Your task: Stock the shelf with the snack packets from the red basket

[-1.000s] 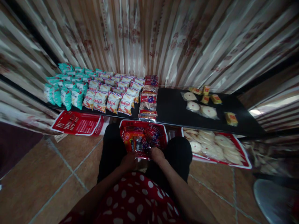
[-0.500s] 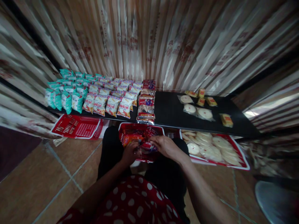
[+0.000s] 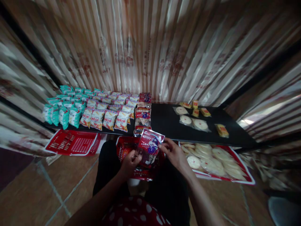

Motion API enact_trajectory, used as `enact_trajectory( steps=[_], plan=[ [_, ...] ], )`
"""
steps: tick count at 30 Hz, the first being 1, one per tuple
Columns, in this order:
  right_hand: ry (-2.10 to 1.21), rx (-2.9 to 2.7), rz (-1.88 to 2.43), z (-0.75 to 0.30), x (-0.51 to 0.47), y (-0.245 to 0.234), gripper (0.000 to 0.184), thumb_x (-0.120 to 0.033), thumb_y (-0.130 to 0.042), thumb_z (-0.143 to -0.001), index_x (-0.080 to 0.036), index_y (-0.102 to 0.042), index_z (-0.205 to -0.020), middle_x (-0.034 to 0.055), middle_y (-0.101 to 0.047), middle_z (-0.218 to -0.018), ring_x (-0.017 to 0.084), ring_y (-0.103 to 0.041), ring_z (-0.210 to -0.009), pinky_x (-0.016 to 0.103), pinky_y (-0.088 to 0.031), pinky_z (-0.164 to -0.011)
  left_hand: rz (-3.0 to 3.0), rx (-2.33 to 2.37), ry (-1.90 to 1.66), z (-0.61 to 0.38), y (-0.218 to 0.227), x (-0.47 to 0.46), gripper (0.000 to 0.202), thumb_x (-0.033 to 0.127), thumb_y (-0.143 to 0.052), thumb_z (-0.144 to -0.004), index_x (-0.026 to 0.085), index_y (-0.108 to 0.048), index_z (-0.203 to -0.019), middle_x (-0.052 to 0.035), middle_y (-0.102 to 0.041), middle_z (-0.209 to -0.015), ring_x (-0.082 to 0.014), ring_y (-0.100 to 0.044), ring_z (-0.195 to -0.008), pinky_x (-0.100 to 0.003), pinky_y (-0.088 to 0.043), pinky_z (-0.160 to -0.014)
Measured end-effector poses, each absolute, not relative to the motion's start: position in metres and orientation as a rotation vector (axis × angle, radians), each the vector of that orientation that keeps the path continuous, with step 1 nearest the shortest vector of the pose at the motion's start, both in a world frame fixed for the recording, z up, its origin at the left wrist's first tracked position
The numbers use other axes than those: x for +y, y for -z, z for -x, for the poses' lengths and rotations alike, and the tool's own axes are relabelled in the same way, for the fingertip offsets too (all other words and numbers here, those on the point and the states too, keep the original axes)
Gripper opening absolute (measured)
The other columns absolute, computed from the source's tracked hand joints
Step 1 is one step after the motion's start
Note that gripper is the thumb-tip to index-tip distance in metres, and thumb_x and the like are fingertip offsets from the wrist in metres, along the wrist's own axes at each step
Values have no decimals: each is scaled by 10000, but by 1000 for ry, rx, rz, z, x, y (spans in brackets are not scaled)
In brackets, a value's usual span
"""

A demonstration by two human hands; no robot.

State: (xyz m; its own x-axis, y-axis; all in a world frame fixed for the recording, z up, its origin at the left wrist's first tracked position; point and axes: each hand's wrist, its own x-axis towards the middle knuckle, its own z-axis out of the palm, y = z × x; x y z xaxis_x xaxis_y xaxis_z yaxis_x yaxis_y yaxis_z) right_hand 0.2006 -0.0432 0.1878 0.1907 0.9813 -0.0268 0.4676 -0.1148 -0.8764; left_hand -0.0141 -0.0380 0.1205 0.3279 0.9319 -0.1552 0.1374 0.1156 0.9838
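Observation:
Between my two hands is a red and purple snack packet, raised over the red basket at my knees. My left hand pinches the packet's lower left side. At its upper right edge, my right hand grips it between thumb and fingers. Other packets lie in the basket, largely hidden by the held one and my hands. Just beyond, a row of similar red and purple packets overlaps on the black shelf.
Left on the shelf stand teal bags and white striped snack bags. Packaged round flatbreads and small yellow packets lie to the right. Below are a red basket and a basket of flatbreads. Pleated curtain hangs behind.
The packet has come up out of the basket between my hands, its printed front now showing. My right hand has shifted to its upper edge. The view has tilted slightly upward.

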Motion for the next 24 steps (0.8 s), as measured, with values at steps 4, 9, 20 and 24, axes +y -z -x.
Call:
enact_trajectory(
  steps=[4, 9, 20, 24],
  plan=[
    [-1203, -1129, 1429, -190, -44, -184, 442, -525, -650, -708, -178, -600, -977, 39, -706, -771, 194, -656, -687, 308, -513, -654, -1211, 1024, -850, 0, -135, -30, 272, 427, -574, -772, 171, -569, -864, -20, -653, -777, -171, -609, -744, -262, -488, -674],
    [-1255, -948, 1313, -178, -37, -179, 479, -515, -703, -667, -188, -572, -991, 57, -716, -857, 205, -669, -753, 330, -518, -720, -1092, 969, -920, -14, -152, -15, 302, 408, -619, -747, 145, -569, -888, -32, -662, -789, -167, -617, -712, -262, -495, -638],
    [-1035, -1038, 1377, -186, 42, -179, 408, -515, -630, -663, -209, -532, -915, -11, -646, -652, 175, -612, -607, 275, -482, -568, -1269, 1227, -1064, -28, -158, 50, 479, 110, -530, -788, 177, -455, -1256, -67, -629, -1046, -143, -627, -887, -261, -509, -797],
    [-840, -1157, 1526, -197, 85, -174, 371, -511, -560, -702, -193, -555, -893, -34, -591, -587, 142, -551, -530, 244, -426, -513, -1426, 1358, -1104, -33, -159, 78, 501, 67, -523, -753, 173, -494, -1242, -94, -572, -1136, -165, -601, -950, -302, -515, -834]
  ],
)
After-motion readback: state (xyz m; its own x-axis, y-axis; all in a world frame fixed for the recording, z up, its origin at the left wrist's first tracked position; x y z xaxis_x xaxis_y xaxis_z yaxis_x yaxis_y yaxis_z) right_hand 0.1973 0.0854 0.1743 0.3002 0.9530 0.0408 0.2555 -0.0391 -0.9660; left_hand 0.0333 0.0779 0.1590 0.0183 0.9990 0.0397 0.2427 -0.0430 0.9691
